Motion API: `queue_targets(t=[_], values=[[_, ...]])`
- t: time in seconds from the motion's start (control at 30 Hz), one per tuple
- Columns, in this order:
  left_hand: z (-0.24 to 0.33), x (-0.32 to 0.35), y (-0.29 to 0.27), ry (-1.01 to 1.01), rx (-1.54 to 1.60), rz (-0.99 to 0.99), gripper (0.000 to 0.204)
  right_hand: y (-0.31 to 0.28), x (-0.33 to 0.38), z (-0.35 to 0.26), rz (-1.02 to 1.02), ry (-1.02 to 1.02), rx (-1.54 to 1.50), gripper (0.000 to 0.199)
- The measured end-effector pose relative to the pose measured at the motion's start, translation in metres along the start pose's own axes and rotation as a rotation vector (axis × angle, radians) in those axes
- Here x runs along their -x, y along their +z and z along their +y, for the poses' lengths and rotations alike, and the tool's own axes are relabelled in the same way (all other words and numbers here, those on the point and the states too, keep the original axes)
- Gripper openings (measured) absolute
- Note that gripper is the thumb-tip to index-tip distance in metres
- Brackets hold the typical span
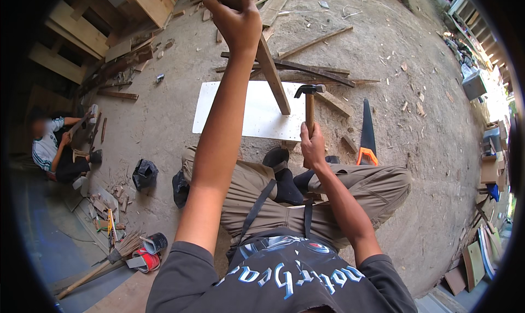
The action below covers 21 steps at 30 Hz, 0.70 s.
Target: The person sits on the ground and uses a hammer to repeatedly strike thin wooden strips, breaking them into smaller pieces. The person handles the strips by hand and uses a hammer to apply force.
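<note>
So the left hand (236,19) is stretched way out in front, arm nearly straight, fingers wrapped tight around the top end of a long wooden slat (270,67). The slat stands tilted, its lower end resting on a white board (229,113) that lies flat on the dirt floor. The right hand (312,144) sits much closer in, elbow bent, fist closed on the wooden handle of a hammer (309,102), whose dark claw head is up just beside the slat, not touching it as far as I can see. The person is sitting on the ground with both knees bent in khaki trousers and dark socks, feet right at the near edge of the board. No real containers nearby; there's just a crumpled black bag (144,173) off to the left, can't tell what's in it. A handsaw (367,135) with an orange and black handle lies on the ground right of the hammer. Thin wood strips (306,69) are scattered behind the board. Another person (57,149) sits far left, working on their own piece of wood.
</note>
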<state>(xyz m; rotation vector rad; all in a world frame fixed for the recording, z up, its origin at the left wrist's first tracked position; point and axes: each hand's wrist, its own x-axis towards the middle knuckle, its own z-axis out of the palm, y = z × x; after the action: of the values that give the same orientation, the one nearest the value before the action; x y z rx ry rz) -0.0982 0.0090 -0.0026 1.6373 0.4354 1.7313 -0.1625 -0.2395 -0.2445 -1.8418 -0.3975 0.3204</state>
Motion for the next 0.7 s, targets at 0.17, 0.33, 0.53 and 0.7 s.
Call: queue_targets(t=[0.17,0.33,0.53,0.7], values=[[0.006,0.002,0.003,-0.014,-0.028,0.002,0.038,0.001,0.003,0.004,-0.005,-0.018,0.012,0.032],[0.008,0.007,0.003,-0.015,0.032,-0.025,0.037,0.000,0.007,-0.001,-0.017,0.000,-0.003,0.032],[0.008,0.012,0.007,0.081,0.020,-0.041,0.033,-0.001,0.004,0.007,0.006,-0.019,-0.051,0.033],[0.007,0.012,0.007,0.035,0.173,-0.042,0.030,-0.003,0.006,0.008,0.014,-0.039,-0.037,0.033]])
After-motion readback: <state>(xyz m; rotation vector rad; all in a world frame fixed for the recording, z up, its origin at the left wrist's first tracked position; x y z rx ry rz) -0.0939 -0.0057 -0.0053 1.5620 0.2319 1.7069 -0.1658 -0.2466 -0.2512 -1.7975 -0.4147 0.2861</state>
